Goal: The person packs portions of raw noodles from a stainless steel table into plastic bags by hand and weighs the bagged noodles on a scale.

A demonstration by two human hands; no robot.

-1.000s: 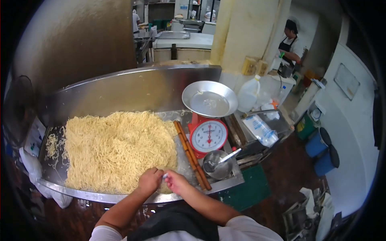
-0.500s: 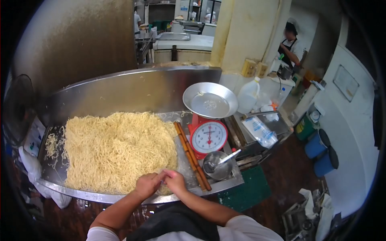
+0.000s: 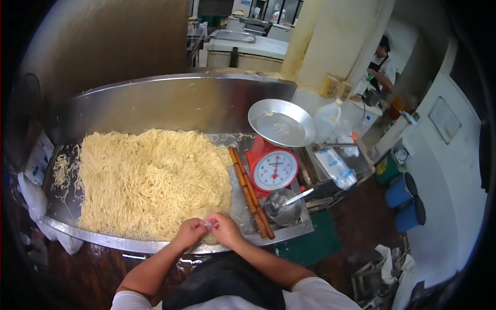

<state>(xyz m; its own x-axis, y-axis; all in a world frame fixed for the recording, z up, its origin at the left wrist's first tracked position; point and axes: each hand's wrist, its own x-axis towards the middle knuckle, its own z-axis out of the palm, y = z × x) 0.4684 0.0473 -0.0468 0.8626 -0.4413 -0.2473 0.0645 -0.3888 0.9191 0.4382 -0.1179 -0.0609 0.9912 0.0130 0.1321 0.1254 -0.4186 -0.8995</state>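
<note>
Noodles: a broad, pale heap of noodles fills most of the steel desk in front of you, with loose strands off its left edge.
Sticks: two brown sticks lie side by side just right of the heap, their near ends at the front rim, fencing off your right.
Scale: beyond the sticks stands a red dial scale, a wide metal pan on top with a few bits in it.
Bowl: a metal bowl with a white-handled utensil sits in the desk's near right corner.
Farther right: a plastic jug and a plastic-wrapped pack; a co-worker stands well back.
Clear bag: a clear plastic bag is at the heap's near right corner, under your fingers, by the front rim; its outline is hard to make out.
Left hand: your left hand has its fingertips pinched on the bag's gathered plastic.
Right hand: your right hand meets it there, fingers curled onto the same whitish bit.
Forearms: both slant inward over the rim, elbows spread.
</note>
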